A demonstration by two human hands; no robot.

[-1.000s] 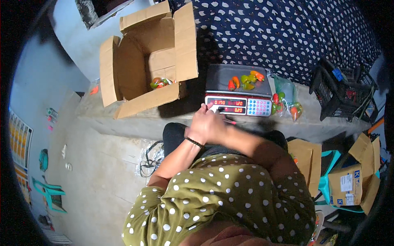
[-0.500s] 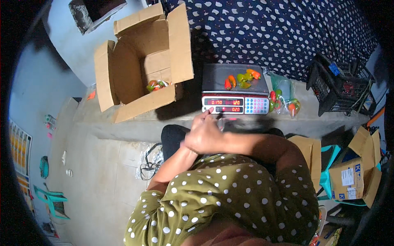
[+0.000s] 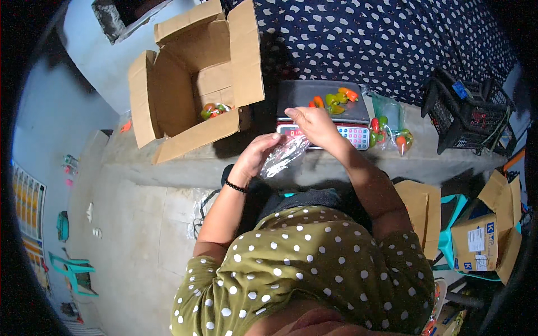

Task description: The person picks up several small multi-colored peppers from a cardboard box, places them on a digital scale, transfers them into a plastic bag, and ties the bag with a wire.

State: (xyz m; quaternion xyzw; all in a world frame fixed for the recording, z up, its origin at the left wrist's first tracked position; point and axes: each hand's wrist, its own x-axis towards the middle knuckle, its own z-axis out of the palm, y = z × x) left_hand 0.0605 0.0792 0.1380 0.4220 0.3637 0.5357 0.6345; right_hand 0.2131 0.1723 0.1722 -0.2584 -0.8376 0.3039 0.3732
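Observation:
A clear plastic bag stretches between my two hands in front of the scale. My left hand pinches its left side. My right hand is closed at its upper right edge, the fingertips partly hidden, and covers part of the scale's display. Behind them stands a digital scale with a dark platform and a lit red display. Several small red, orange and green peppers lie on the platform's right half, some of them partly behind my right hand.
An open cardboard box with bagged peppers inside stands at the left. Clear bags of peppers lie right of the scale on the concrete ledge. A black plastic crate sits farther right, above another cardboard box.
My hands were together just below the scale's display. They have moved apart and upward, the right one over the display, and the clear plastic bag is now spread between them.

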